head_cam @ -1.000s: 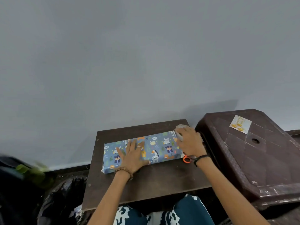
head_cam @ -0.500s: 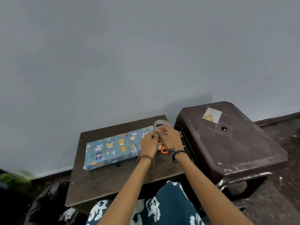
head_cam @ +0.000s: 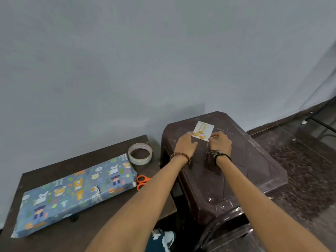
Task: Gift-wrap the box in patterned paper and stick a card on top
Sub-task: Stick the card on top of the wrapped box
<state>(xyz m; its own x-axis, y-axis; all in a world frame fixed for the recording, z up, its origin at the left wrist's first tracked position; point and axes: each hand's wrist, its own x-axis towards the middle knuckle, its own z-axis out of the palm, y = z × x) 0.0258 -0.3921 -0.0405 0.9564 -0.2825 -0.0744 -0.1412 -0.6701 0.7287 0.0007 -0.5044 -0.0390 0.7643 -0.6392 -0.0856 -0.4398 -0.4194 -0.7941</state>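
Note:
The box wrapped in blue animal-print paper [head_cam: 76, 191] lies flat on the low dark table [head_cam: 101, 224] at the left. The small white card with gold print [head_cam: 203, 130] lies on top of the brown plastic stool [head_cam: 236, 175] to the right. Both my hands are on the stool at the card's near edge. My left hand [head_cam: 186, 145] reaches its fingertips to the card's near left corner, thumb out. My right hand [head_cam: 220, 142] has curled fingers that pinch at the card's near right corner. Whether it also holds a tape piece cannot be made out.
A roll of clear tape [head_cam: 140, 153] lies flat on the table just past the box's right end. Orange-handled scissors [head_cam: 141, 181] peek out from under the box's right edge. A grey wall stands close behind; speckled floor lies to the right.
Both hands left the tape roll and the box and moved right onto the stool to the card. The roll now lies on the table. The view swung right and closer.

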